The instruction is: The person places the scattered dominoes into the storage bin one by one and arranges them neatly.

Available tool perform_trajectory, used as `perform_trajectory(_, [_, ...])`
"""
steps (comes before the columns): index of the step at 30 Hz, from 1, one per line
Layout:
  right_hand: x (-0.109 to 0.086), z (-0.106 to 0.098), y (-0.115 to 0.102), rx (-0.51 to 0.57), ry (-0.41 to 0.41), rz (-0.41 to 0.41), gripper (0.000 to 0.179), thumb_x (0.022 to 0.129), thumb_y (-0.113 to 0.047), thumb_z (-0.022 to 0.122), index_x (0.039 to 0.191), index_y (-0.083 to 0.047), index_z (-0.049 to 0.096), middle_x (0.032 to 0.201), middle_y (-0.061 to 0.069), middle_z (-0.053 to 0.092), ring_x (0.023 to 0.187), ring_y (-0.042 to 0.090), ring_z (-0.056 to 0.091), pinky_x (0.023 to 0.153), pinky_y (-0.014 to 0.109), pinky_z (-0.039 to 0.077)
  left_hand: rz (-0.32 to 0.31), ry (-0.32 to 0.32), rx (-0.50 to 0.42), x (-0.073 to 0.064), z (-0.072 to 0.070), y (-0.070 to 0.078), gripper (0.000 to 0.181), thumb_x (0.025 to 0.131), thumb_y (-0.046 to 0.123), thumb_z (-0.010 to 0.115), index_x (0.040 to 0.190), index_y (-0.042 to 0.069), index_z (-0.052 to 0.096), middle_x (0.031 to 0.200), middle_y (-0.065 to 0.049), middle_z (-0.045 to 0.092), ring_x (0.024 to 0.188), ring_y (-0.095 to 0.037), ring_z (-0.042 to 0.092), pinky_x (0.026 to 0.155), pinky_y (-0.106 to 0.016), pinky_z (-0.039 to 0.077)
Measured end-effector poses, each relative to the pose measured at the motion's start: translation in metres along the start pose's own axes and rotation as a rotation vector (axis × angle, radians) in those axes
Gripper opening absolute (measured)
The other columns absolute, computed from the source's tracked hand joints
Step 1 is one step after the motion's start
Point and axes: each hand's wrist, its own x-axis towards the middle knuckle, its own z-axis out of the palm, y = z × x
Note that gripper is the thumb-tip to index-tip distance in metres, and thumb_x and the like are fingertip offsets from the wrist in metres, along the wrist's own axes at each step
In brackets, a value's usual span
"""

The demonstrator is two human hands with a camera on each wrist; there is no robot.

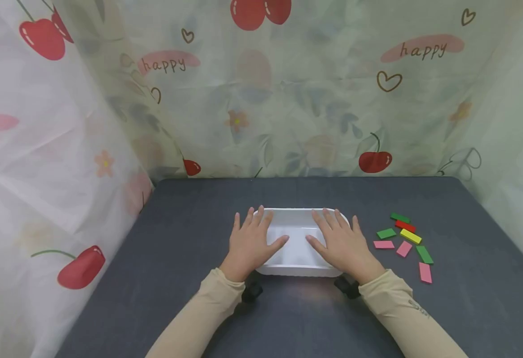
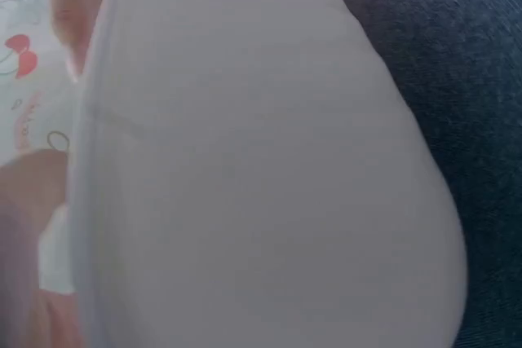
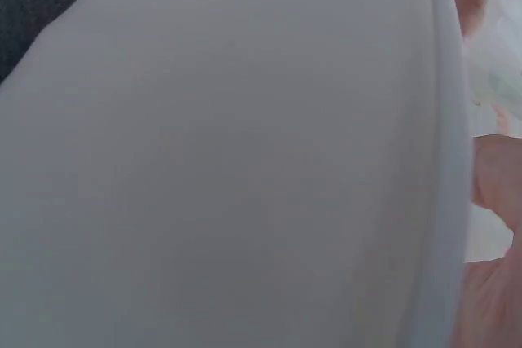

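Note:
A white rectangular plastic tray [image 1: 298,252] lies on the dark table in the middle of the head view. Over its left side is my left hand [image 1: 253,243], palm down, with fingers spread straight and the thumb pointing inward. My right hand [image 1: 343,243] mirrors it over the right side. Neither hand has its fingers curled round the tray; whether the palms touch the rim cannot be told. The outer wall of the tray [image 2: 245,160] fills most of the left wrist view, and the tray wall [image 3: 228,160] fills the right wrist view too.
Several small flat blocks lie scattered right of the tray, among them a red block [image 1: 405,226], a yellow block [image 1: 410,236], a green block [image 1: 424,254] and a pink block [image 1: 425,272]. A patterned curtain [image 1: 288,99] encloses the table [image 1: 190,238] behind and at both sides.

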Motion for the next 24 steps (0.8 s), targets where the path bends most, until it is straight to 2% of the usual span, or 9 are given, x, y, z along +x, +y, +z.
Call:
perform_trajectory(2, [0.001, -0.002, 0.001, -0.016, 0.019, -0.019, 0.065, 0.095, -0.045, 0.053, 0.148, -0.011, 0.039, 0.148, 0.019, 0.042, 0.137, 0.04, 0.037, 0.107, 0.065, 0.028, 0.039, 0.036, 0.008, 0.001, -0.003, 0.001, 0.069, 0.092, 0.06, 0.048, 0.145, 0.016, 0.044, 0.151, -0.009, 0.042, 0.142, -0.03, 0.033, 0.116, -0.055, 0.019])
perform_trajectory(4, [0.003, -0.005, 0.001, -0.021, 0.04, -0.031, 0.059, 0.094, -0.038, 0.058, 0.143, -0.008, 0.045, 0.142, 0.018, 0.05, 0.131, 0.036, 0.046, 0.102, 0.059, 0.04, 0.071, 0.085, 0.007, 0.002, -0.006, 0.002, 0.057, 0.093, 0.05, 0.055, 0.138, 0.014, 0.054, 0.139, -0.009, 0.055, 0.132, -0.029, 0.048, 0.111, -0.051, 0.033])
perform_trajectory(7, [0.006, -0.012, 0.001, 0.009, 0.042, -0.021, 0.052, 0.092, -0.028, 0.062, 0.138, -0.006, 0.051, 0.135, 0.016, 0.057, 0.121, 0.031, 0.057, 0.088, 0.051, 0.052, 0.098, 0.159, -0.028, 0.003, -0.012, 0.004, 0.043, 0.092, 0.038, 0.06, 0.127, 0.012, 0.063, 0.123, -0.008, 0.066, 0.106, -0.025, 0.066, 0.089, -0.043, 0.053])
perform_trajectory(9, [0.007, -0.017, 0.001, 0.042, 0.025, 0.0, 0.048, 0.092, -0.026, 0.062, 0.136, -0.008, 0.054, 0.133, 0.014, 0.059, 0.116, 0.029, 0.06, 0.08, 0.049, 0.055, 0.094, 0.189, -0.067, 0.004, -0.015, 0.004, 0.037, 0.092, 0.033, 0.061, 0.122, 0.012, 0.066, 0.118, -0.007, 0.069, 0.092, -0.023, 0.069, 0.072, -0.039, 0.056])
perform_trajectory(11, [0.007, -0.021, 0.002, 0.076, 0.005, 0.031, 0.047, 0.092, -0.026, 0.062, 0.135, -0.01, 0.054, 0.133, 0.014, 0.059, 0.115, 0.03, 0.061, 0.079, 0.049, 0.056, 0.078, 0.207, -0.105, 0.004, -0.018, 0.002, 0.034, 0.092, 0.031, 0.062, 0.121, 0.013, 0.067, 0.114, -0.006, 0.071, 0.087, -0.02, 0.07, 0.065, -0.036, 0.056])
perform_trajectory(14, [0.006, -0.025, 0.007, 0.124, -0.009, 0.063, 0.045, 0.093, -0.027, 0.061, 0.135, -0.012, 0.055, 0.134, 0.014, 0.058, 0.118, 0.032, 0.059, 0.084, 0.051, 0.054, 0.04, 0.233, -0.176, 0.004, -0.022, -0.002, 0.03, 0.092, 0.027, 0.063, 0.118, 0.012, 0.068, 0.108, -0.005, 0.072, 0.088, -0.019, 0.069, 0.065, -0.035, 0.056])
perform_trajectory(18, [0.001, -0.028, 0.022, 0.222, 0.013, 0.082, 0.045, 0.095, -0.028, 0.059, 0.137, -0.013, 0.053, 0.136, 0.015, 0.056, 0.124, 0.034, 0.054, 0.092, 0.055, 0.049, -0.034, 0.25, -0.319, 0.003, -0.025, -0.012, 0.027, 0.092, 0.023, 0.062, 0.116, 0.012, 0.068, 0.105, -0.006, 0.071, 0.095, -0.022, 0.067, 0.073, -0.039, 0.056])
perform_trajectory(24, [-0.009, -0.032, 0.049, 0.405, 0.11, 0.105, 0.044, 0.097, -0.023, 0.057, 0.139, -0.012, 0.05, 0.135, 0.015, 0.056, 0.123, 0.035, 0.054, 0.094, 0.056, 0.047, -0.151, 0.27, -0.558, 0.0, -0.022, -0.032, 0.027, 0.093, 0.021, 0.062, 0.118, 0.012, 0.066, 0.114, -0.007, 0.068, 0.106, -0.024, 0.064, 0.088, -0.043, 0.053])
